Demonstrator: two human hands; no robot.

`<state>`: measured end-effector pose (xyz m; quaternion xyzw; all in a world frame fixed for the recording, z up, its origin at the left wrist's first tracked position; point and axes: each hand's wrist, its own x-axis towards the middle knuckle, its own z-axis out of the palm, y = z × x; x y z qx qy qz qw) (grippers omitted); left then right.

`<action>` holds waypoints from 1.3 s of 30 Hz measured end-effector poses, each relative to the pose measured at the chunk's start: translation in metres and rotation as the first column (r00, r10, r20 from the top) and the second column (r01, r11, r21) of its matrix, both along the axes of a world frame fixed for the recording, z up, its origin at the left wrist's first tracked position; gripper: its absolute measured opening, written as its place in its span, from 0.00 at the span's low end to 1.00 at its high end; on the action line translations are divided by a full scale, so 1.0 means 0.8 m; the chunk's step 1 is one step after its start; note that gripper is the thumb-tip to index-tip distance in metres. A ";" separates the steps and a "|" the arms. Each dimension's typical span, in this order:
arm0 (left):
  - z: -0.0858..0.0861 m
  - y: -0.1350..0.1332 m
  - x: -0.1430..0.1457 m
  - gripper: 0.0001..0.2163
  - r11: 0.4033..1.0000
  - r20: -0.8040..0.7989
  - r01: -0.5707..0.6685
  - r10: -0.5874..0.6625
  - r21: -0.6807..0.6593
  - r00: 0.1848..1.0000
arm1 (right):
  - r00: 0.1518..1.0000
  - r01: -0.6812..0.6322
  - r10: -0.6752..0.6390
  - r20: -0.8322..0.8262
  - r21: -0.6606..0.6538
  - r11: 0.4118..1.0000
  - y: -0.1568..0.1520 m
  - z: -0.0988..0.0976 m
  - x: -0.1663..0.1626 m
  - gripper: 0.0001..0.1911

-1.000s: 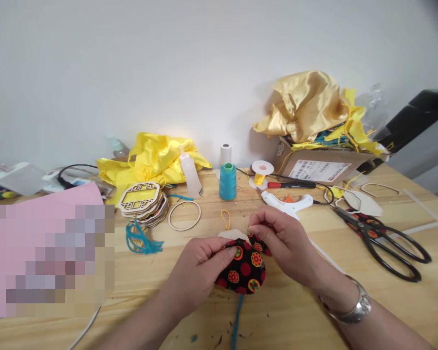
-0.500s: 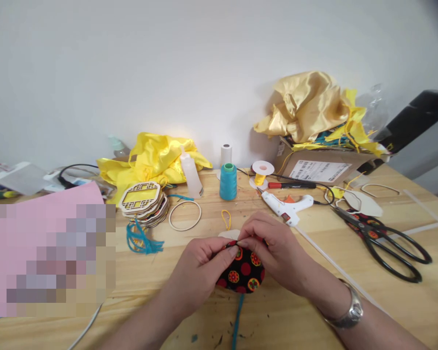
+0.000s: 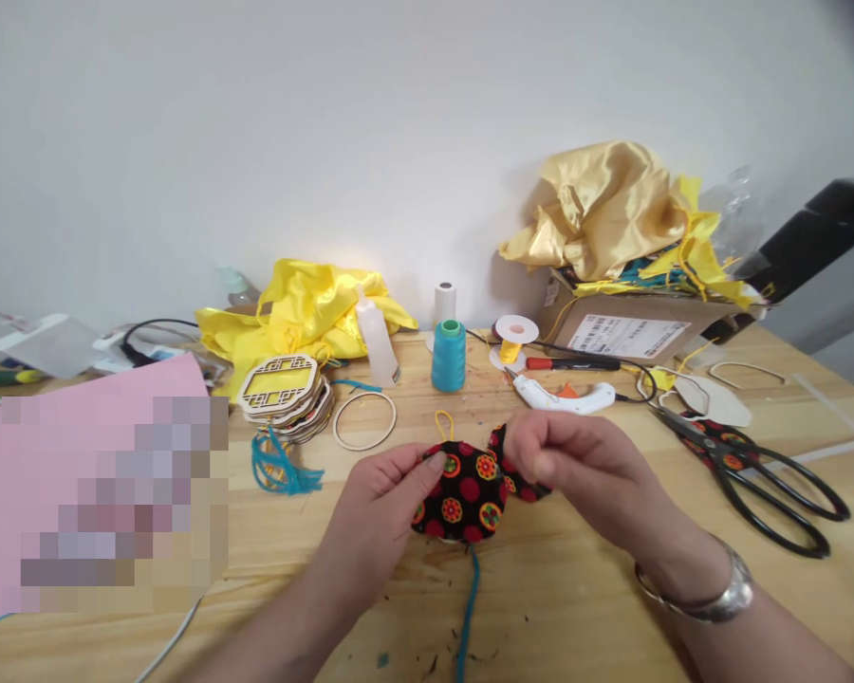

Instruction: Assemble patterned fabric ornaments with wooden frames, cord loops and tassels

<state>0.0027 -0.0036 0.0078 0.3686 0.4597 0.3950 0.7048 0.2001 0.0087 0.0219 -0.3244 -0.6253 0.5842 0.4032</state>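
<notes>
A round black fabric piece (image 3: 464,491) with red and orange flowers sits on the wooden table at centre. A yellow loop (image 3: 443,424) sticks out at its top and a teal cord (image 3: 468,607) trails from its bottom. My left hand (image 3: 382,507) pinches its left edge between thumb and fingers. My right hand (image 3: 582,470) is closed on a flap of the same fabric (image 3: 513,474) at the right side, pulling it outward. A silver bangle (image 3: 712,593) circles my right wrist.
Black scissors (image 3: 761,474) lie at the right. A white glue gun (image 3: 567,396), teal thread spool (image 3: 448,356), wooden ring (image 3: 363,420), stack of lattice frames (image 3: 285,392) and teal tassel (image 3: 277,465) sit behind. Pink paper (image 3: 78,455) is left; a cardboard box (image 3: 626,327) with gold cloth is back right.
My right hand has moved right and pulled the fabric flap out from the piece. The black fabric now covers the pale backing that showed at the top. The view shifted slightly.
</notes>
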 end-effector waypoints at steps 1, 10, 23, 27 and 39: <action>-0.001 0.001 0.000 0.11 0.999 0.019 -0.042 0.042 -0.011 0.999 | 0.980 -0.200 0.200 0.009 -0.002 0.980 -0.003 0.003 0.002 0.14; -0.003 0.006 0.000 0.12 0.971 0.108 -0.237 0.236 -0.002 0.966 | 0.768 -0.378 0.356 0.532 -0.071 0.923 -0.007 0.001 -0.006 0.04; -0.005 0.001 0.000 0.12 0.998 -0.071 0.003 -0.007 -0.065 0.997 | 0.841 0.124 -0.212 0.497 0.206 0.971 0.003 -0.021 -0.027 0.09; -0.006 0.002 0.001 0.11 0.998 -0.163 0.032 -0.040 -0.052 0.986 | 0.807 0.073 -0.222 0.546 0.281 0.957 0.002 -0.022 -0.029 0.09; 0.001 0.000 0.004 0.08 0.999 -0.239 -0.027 0.022 -0.019 0.971 | 0.759 0.051 -0.211 0.616 0.266 0.963 0.001 -0.022 -0.027 0.11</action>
